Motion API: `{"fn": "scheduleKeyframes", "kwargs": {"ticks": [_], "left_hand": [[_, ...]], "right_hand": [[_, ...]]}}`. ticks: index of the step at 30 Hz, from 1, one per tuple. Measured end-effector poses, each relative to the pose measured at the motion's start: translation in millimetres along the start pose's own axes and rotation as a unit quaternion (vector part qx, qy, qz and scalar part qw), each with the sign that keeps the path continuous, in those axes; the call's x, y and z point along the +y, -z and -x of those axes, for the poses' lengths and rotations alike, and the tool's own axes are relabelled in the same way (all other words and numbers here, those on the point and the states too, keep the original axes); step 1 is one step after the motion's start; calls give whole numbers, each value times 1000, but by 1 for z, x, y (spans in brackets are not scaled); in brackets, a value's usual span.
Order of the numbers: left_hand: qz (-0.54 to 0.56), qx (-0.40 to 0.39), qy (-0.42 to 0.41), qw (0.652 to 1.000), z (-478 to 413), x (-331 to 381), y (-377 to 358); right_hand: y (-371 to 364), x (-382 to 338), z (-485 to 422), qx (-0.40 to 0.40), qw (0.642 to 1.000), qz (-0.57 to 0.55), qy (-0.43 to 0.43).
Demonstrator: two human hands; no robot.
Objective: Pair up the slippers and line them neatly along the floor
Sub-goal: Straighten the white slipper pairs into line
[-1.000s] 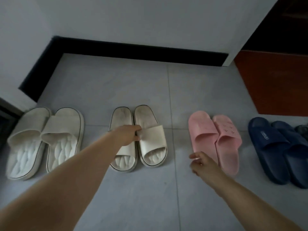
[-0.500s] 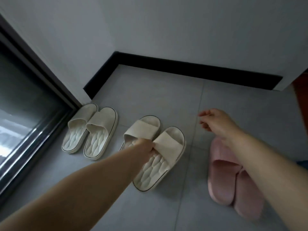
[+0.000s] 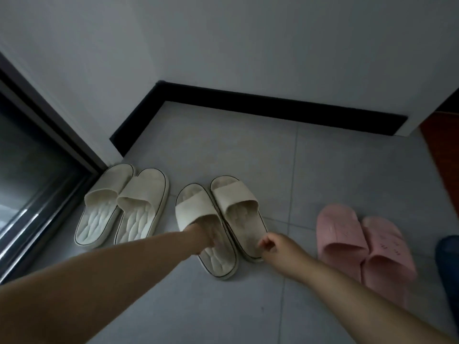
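Cream slippers [image 3: 121,207] sit by the dark door frame [image 3: 47,135]. Next pair: left hand [image 3: 206,235] is tucked under the near slipper's [image 3: 206,227] strap, its grip hidden; right hand [image 3: 272,245] pinches the other slipper's [image 3: 238,209] heel. Pink slippers [image 3: 360,239] lie right, on the floor [image 3: 223,145]

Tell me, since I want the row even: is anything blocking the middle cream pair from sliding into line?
Nothing visible does. Both hands are already on the middle cream pair: left hand, right hand. Bare floor separates it from the pink pair.
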State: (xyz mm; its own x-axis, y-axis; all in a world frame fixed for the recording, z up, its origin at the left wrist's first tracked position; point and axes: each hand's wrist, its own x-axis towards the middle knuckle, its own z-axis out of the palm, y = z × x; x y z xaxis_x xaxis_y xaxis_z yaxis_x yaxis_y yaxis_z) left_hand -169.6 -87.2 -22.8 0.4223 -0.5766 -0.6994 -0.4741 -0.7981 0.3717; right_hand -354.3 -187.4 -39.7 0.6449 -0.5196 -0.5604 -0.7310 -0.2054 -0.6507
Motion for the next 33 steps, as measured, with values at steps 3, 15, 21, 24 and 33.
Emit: {"fn": "scheduleKeyframes", "kwargs": {"ticks": [3, 15, 21, 24, 33], "left_hand": [[-143, 55, -23, 988, -12, -19, 30], [-227, 107, -118, 961, -76, -51, 30], [-283, 90, -210, 931, -88, -43, 35], [-299, 77, -239, 921, -86, -38, 38], [-300, 58, -213, 928, -76, -39, 38]], "right_hand": [[2, -19, -18, 66, 996, 49, -28], [-25, -71, -94, 169, 933, 295, -119], [-42, -39, -65, 210, 938, 234, -147], [-47, -27, -50, 229, 947, 173, -146], [-47, -23, -46, 232, 961, 111, -104]]}}
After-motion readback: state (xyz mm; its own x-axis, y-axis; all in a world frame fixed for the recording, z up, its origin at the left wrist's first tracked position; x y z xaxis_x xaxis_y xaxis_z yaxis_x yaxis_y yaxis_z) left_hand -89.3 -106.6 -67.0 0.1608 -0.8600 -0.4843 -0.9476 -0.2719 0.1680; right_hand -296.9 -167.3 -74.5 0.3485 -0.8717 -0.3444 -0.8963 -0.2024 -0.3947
